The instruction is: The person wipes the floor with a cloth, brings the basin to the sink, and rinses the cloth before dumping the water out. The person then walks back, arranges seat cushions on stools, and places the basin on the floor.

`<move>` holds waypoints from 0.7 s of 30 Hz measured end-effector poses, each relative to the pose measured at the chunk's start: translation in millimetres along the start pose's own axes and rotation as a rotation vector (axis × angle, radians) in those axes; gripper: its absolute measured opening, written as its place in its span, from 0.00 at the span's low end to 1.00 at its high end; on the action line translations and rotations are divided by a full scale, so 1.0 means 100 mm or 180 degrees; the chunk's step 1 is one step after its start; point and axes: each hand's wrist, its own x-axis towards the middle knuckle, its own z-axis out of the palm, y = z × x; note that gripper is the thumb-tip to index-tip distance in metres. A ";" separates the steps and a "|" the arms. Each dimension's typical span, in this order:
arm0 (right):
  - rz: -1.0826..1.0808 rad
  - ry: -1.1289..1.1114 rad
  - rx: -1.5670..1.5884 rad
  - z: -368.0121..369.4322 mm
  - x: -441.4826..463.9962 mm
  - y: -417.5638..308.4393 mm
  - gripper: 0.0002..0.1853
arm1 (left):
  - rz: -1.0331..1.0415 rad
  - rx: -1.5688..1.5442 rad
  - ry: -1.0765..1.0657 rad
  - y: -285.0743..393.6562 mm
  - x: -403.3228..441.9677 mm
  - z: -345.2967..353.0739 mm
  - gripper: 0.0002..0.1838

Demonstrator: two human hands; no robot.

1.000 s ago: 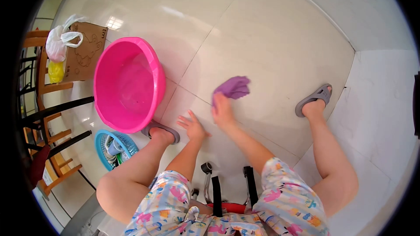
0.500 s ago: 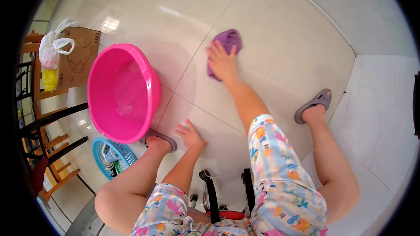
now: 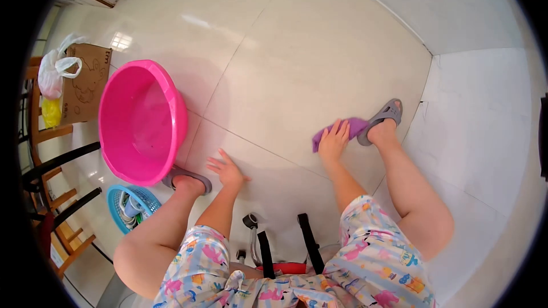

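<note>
A crumpled purple cleaning cloth (image 3: 359, 126) lies on the tiled floor, its right end against the grey slipper on my right foot. My right hand (image 3: 334, 141) grips it from above, with the fingers laid over it and pressing it to the floor. Left of centre, my left hand (image 3: 228, 172) is open with fingers spread and holds nothing. It is low over the floor or resting on it; I cannot tell which. Nearest to that hand are the grey slipper (image 3: 194, 181) on my left foot and the large pink basin (image 3: 178, 115).
Behind my left foot stands a blue plastic basket (image 3: 114, 208) with things in it. A cardboard box (image 3: 88, 80) and a white plastic bag (image 3: 50, 77) are farther left, beside wooden chairs (image 3: 64, 198). White wall tiles (image 3: 474, 120) border the floor on the right.
My right hand has swept the cloth across the floor toward me and to the right, up to the right slipper. My left hand stays open in nearly the same place. The view has shifted slightly.
</note>
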 end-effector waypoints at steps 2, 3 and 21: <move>-0.0015 -0.0002 0.0226 -0.04 -0.25 0.06 0.26 | 0.0103 -0.0107 0.0140 -0.07 0.03 0.08 0.81; -0.0018 -0.0067 0.0448 -0.05 -0.35 0.07 0.26 | 0.0062 -0.0148 0.0100 -0.08 0.03 0.06 0.81; -0.0276 0.0249 0.0179 -0.11 0.08 0.07 0.30 | -0.0276 0.0110 -0.0163 0.13 0.02 -0.02 0.83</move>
